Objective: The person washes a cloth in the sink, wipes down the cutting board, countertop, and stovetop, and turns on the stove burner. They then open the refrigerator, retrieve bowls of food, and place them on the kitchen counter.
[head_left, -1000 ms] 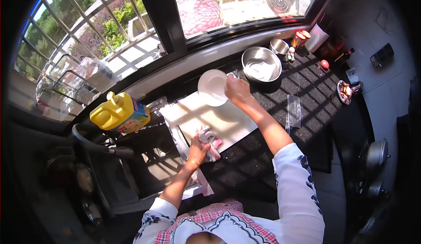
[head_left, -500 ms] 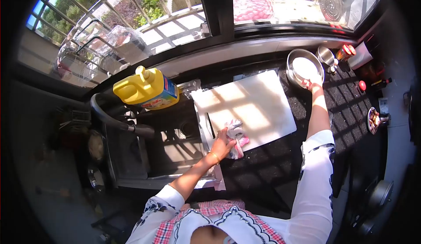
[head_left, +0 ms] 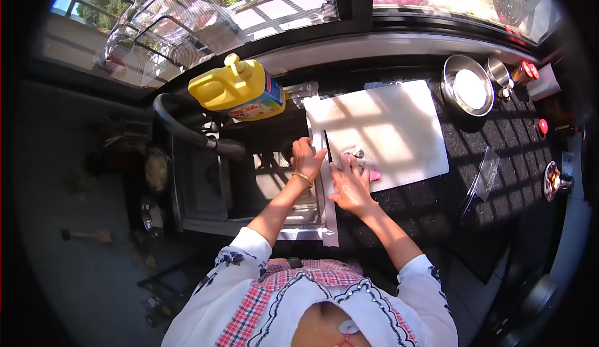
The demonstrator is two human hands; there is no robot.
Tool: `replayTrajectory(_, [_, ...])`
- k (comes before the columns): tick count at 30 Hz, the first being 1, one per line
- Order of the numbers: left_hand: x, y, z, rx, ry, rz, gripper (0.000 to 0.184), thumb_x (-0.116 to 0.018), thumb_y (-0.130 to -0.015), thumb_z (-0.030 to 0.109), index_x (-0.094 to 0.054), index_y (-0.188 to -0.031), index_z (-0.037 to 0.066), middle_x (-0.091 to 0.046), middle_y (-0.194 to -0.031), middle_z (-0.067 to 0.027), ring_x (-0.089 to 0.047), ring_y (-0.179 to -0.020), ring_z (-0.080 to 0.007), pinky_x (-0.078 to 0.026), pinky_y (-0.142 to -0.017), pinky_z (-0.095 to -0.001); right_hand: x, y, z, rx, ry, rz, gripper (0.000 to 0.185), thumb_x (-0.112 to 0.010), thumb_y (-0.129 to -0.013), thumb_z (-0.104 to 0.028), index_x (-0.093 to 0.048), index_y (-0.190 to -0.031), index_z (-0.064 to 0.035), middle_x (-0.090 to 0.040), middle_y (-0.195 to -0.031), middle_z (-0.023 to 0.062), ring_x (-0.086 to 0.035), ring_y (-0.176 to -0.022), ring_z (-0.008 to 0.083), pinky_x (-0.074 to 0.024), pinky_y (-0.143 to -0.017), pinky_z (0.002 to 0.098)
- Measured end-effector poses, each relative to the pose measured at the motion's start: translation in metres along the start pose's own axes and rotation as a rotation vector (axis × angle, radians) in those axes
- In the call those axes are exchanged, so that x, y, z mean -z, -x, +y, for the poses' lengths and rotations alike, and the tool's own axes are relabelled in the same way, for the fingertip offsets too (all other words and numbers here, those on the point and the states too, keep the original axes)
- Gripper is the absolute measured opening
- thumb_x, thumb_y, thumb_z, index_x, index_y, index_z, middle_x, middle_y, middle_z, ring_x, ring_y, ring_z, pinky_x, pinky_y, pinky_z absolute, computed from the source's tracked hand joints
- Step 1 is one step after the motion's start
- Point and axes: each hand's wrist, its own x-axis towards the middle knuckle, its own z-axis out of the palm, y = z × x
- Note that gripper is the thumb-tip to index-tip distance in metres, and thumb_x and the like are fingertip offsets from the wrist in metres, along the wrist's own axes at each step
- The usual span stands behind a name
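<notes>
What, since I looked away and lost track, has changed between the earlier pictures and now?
The right hand carried the white dish rightward from the board into the steel bowl and let go, then came back left onto the cloth. The left hand let go of the cloth and moved left to the sink's edge. The board, steel bowl and yellow jug stayed put.

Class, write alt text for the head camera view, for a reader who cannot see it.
A person's right hand rests on a crumpled cloth at the edge of a sunlit white cutting board, the left hand beside it at the sink's edge. A yellow jug stands behind the sink; a white dish sits in a steel bowl.
</notes>
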Motion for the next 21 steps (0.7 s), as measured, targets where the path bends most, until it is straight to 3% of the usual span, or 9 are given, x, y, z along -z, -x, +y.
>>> replayTrajectory(3, [-0.022,-0.013,-0.027,0.106,-0.068,0.127,0.068,-0.07,-0.068,0.037,-0.044,-0.113,-0.007,-0.049,-0.1,-0.0236,-0.048,-0.097,-0.0361,-0.04,-0.087,-0.039,-0.027,0.0,0.008,0.045,0.037,0.142,0.054,-0.068,-0.066,-0.02,-0.048,-0.115,-0.0092,-0.04,-0.123,0.0171,-0.033,-0.119,0.0335,-0.0305,-0.089,0.052])
replayTrajectory(6, [-0.028,-0.018,-0.043,0.241,0.051,-0.106,0.08,-0.07,-0.064,0.046,-0.041,-0.114,-0.009,-0.043,-0.118,-0.025,-0.044,-0.11,-0.0383,-0.039,-0.09,-0.0415,-0.038,0.007,0.026,0.202,-0.127,0.392,0.034,-0.062,-0.063,-0.008,-0.058,-0.098,-0.0076,-0.049,-0.112,0.0139,-0.045,-0.107,0.0321,-0.0354,-0.084,0.045])
replayTrajectory(9, [-0.026,-0.019,-0.053,0.202,0.098,-0.271,0.06,-0.061,-0.069,0.033,-0.045,-0.11,-0.008,-0.047,-0.112,-0.0298,-0.048,-0.105,-0.0406,-0.04,-0.089,-0.0423,-0.022,0.021,0.035,0.209,-0.49,0.446,0.039,-0.059,-0.062,-0.001,-0.058,-0.101,-0.0069,-0.055,-0.102,0.0149,-0.052,-0.096,0.033,-0.041,-0.081,0.0401])
replayTrajectory(11, [-0.033,-0.015,-0.079,0.14,0.241,-0.284,0.05,-0.056,-0.069,0.029,-0.05,-0.104,-0.007,-0.054,-0.101,-0.0284,-0.054,-0.096,-0.04,-0.044,-0.082,-0.0434,0.0,0.044,0.028,0.094,-0.563,0.559,0.042,-0.055,-0.062,0.006,-0.058,-0.102,-0.0041,-0.058,-0.096,0.0127,-0.056,-0.091,0.0279,-0.0453,-0.079,0.034])
replayTrajectory(12, [-0.035,-0.005,-0.088,0.084,0.071,-0.051,0.045,-0.055,-0.068,0.029,-0.054,-0.097,-0.006,-0.059,-0.091,-0.0259,-0.058,-0.089,-0.0389,-0.046,-0.077,-0.0427,0.015,0.06,0.03,-0.102,-0.906,0.584,0.044,-0.056,-0.062,0.008,-0.057,-0.104,-0.0029,-0.057,-0.099,0.0114,-0.056,-0.093,0.0243,-0.0455,-0.081,0.0323])
replayTrajectory(15, [0.008,0.017,-0.087,0.285,0.091,-0.168,0.03,-0.053,-0.071,0.015,-0.055,-0.093,-0.006,-0.061,-0.089,-0.0222,-0.062,-0.073,-0.0298,-0.049,-0.068,-0.0387,0.054,0.106,0.054,-0.378,-1.456,0.76,0.051,-0.057,-0.064,0.006,-0.049,-0.114,0.0001,-0.053,-0.107,0.0088,-0.054,-0.096,0.0161,-0.0446,-0.085,0.0289])
replayTrajectory(17, [0.029,0.035,-0.099,0.594,0.987,-0.271,0.013,-0.047,-0.073,-0.002,-0.046,-0.085,0.001,-0.054,-0.072,-0.0131,-0.055,-0.048,-0.0268,-0.051,-0.05,-0.0391,0.062,0.134,0.079,-0.379,-1.548,0.925,0.058,-0.059,-0.065,0.001,-0.042,-0.121,0.0016,-0.051,-0.111,0.0118,-0.054,-0.097,0.0183,-0.0441,-0.086,0.0302])
replayTrajectory(19, [0.048,0.054,-0.121,0.597,1.179,-0.302,0.013,-0.048,-0.072,-0.003,-0.043,-0.083,0.002,-0.051,-0.069,-0.013,-0.055,-0.05,-0.0292,-0.05,-0.047,-0.0399,0.052,0.157,0.109,-0.492,-1.216,0.933,0.062,-0.065,-0.07,-0.014,-0.037,-0.123,0.004,-0.049,-0.114,0.0192,-0.052,-0.103,0.0268,-0.0415,-0.09,0.0359])
replayTrajectory(21, [0.055,0.069,-0.148,0.651,1.394,-0.453,0.02,-0.053,-0.069,0.005,-0.049,-0.088,0.001,-0.053,-0.073,-0.0118,-0.053,-0.053,-0.0287,-0.046,-0.049,-0.0386,0.012,0.173,0.149,-0.727,0.107,0.783,0.07,-0.067,-0.072,-0.027,-0.035,-0.126,0.0032,-0.043,-0.121,0.0278,-0.045,-0.113,0.0365,-0.0359,-0.095,0.042])
